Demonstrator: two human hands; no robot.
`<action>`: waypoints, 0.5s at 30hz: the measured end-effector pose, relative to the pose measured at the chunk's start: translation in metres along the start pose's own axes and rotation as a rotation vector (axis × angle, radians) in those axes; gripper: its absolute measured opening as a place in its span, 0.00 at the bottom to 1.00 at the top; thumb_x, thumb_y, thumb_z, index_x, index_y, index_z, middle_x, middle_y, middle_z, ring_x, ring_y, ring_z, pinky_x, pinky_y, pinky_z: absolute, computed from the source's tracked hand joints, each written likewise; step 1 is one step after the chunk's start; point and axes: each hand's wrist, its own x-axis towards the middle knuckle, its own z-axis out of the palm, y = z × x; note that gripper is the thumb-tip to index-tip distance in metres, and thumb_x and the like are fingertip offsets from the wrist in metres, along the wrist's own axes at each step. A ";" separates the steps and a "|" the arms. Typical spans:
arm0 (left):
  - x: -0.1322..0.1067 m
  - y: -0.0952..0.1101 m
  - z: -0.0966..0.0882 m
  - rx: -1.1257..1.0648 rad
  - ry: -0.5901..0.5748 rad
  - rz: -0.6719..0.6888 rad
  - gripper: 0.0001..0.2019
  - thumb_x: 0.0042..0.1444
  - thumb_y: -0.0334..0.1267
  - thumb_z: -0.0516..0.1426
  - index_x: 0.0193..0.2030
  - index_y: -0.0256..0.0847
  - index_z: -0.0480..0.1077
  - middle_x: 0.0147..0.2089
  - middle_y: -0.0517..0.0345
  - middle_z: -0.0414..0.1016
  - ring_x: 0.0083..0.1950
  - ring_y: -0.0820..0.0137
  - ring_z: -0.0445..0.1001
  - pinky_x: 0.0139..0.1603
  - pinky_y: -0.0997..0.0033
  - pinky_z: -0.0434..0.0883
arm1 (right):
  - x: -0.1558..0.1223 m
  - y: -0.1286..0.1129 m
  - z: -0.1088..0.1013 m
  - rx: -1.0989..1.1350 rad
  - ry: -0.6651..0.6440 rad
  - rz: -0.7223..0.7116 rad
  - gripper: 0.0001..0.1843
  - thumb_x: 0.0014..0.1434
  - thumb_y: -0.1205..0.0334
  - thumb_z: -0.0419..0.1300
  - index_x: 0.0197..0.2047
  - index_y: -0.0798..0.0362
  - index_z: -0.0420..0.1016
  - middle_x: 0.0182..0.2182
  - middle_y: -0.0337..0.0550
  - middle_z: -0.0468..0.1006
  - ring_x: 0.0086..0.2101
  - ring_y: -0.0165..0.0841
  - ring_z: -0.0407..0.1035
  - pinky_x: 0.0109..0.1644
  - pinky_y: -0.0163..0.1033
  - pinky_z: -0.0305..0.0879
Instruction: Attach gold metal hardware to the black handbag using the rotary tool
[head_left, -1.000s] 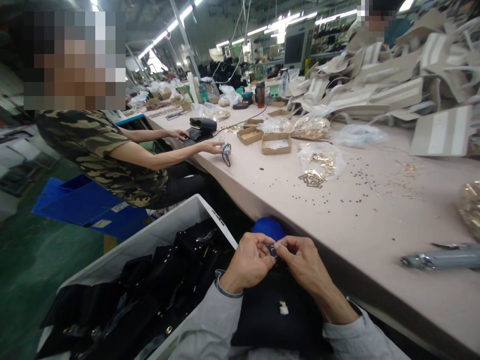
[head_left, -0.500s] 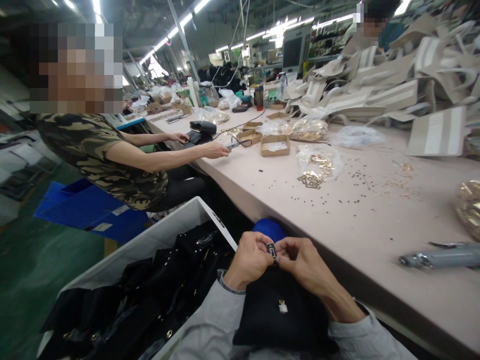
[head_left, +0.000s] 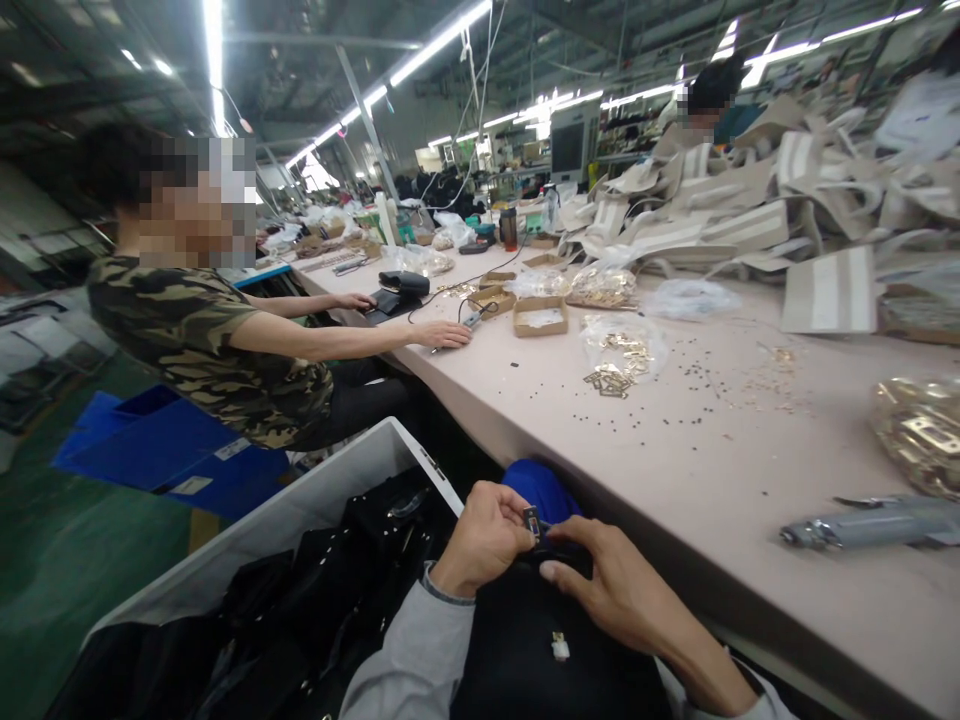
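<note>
Pinched in the fingers of my left hand (head_left: 486, 535) is a small dark rectangular lock plate (head_left: 532, 524) with a slot in it. My right hand (head_left: 611, 575) is just right of it, its thumb and forefinger closed around the edge of the black bag (head_left: 510, 640). Black material shows between those two fingers. The bag lies on my lap, and a small gold clasp (head_left: 559, 636) with a white piece sits on its front. How the plate meets the bag edge is partly hidden by my fingers.
To my left stands a white bin (head_left: 390, 435) with black bags. A screwdriver-like power tool (head_left: 862, 525) lies on the table (head_left: 675, 480) at right. Gold frames (head_left: 611, 380), bagged metal parts and small boxes (head_left: 540, 318) lie further back. A co-worker (head_left: 195, 340) sits at left.
My right hand has shifted from the plate to the bag's edge, and its fingers are wider apart. The co-worker's hand has lowered to the table with a tool. The view has shifted slightly.
</note>
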 end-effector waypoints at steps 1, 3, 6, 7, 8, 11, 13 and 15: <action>-0.001 0.001 0.001 0.005 -0.012 -0.001 0.10 0.33 0.29 0.61 0.28 0.32 0.76 0.25 0.55 0.77 0.25 0.72 0.71 0.27 0.74 0.63 | -0.004 0.001 0.000 -0.041 -0.006 0.006 0.18 0.61 0.50 0.68 0.50 0.50 0.84 0.46 0.50 0.84 0.48 0.48 0.75 0.55 0.48 0.65; -0.003 0.005 0.004 0.018 -0.027 0.000 0.09 0.33 0.29 0.60 0.27 0.33 0.76 0.25 0.55 0.77 0.26 0.71 0.71 0.27 0.73 0.62 | -0.009 -0.001 0.001 -0.102 -0.025 0.010 0.13 0.64 0.51 0.65 0.46 0.48 0.85 0.43 0.48 0.85 0.45 0.47 0.77 0.51 0.46 0.64; -0.008 0.010 0.005 0.040 -0.039 0.006 0.08 0.34 0.30 0.58 0.25 0.34 0.75 0.24 0.57 0.75 0.26 0.72 0.68 0.27 0.73 0.60 | -0.012 -0.012 0.001 -0.149 -0.058 0.000 0.11 0.66 0.53 0.63 0.43 0.46 0.85 0.41 0.44 0.85 0.42 0.43 0.77 0.45 0.43 0.62; -0.010 0.011 0.005 0.051 -0.049 0.004 0.07 0.34 0.30 0.58 0.24 0.34 0.75 0.23 0.58 0.74 0.25 0.73 0.67 0.27 0.73 0.58 | -0.013 -0.016 -0.001 -0.142 -0.078 0.000 0.11 0.67 0.53 0.62 0.43 0.46 0.85 0.40 0.43 0.85 0.40 0.42 0.77 0.42 0.42 0.61; -0.012 0.012 0.005 0.064 -0.058 0.003 0.07 0.35 0.30 0.58 0.24 0.34 0.75 0.22 0.58 0.73 0.24 0.73 0.66 0.26 0.73 0.57 | -0.012 -0.019 -0.003 -0.124 -0.094 0.000 0.11 0.68 0.53 0.61 0.42 0.46 0.85 0.39 0.41 0.85 0.38 0.40 0.76 0.40 0.41 0.60; -0.019 0.006 0.007 0.125 -0.036 0.030 0.07 0.38 0.30 0.57 0.26 0.36 0.74 0.24 0.58 0.73 0.27 0.71 0.67 0.29 0.71 0.60 | -0.007 -0.020 -0.010 -0.026 -0.124 0.004 0.13 0.67 0.53 0.62 0.37 0.48 0.84 0.33 0.39 0.84 0.33 0.37 0.74 0.36 0.40 0.58; -0.024 -0.003 0.011 0.197 0.063 0.089 0.07 0.41 0.31 0.57 0.30 0.37 0.74 0.30 0.56 0.75 0.33 0.67 0.72 0.34 0.70 0.65 | -0.001 -0.016 -0.014 0.104 -0.108 0.012 0.14 0.67 0.51 0.61 0.36 0.50 0.83 0.32 0.40 0.83 0.33 0.37 0.73 0.36 0.40 0.59; -0.027 -0.013 0.016 0.297 0.176 0.145 0.07 0.46 0.32 0.58 0.34 0.39 0.73 0.34 0.54 0.76 0.39 0.63 0.75 0.40 0.67 0.68 | 0.007 -0.013 -0.015 0.247 -0.049 0.000 0.15 0.66 0.51 0.62 0.36 0.51 0.84 0.32 0.41 0.82 0.35 0.37 0.74 0.38 0.39 0.62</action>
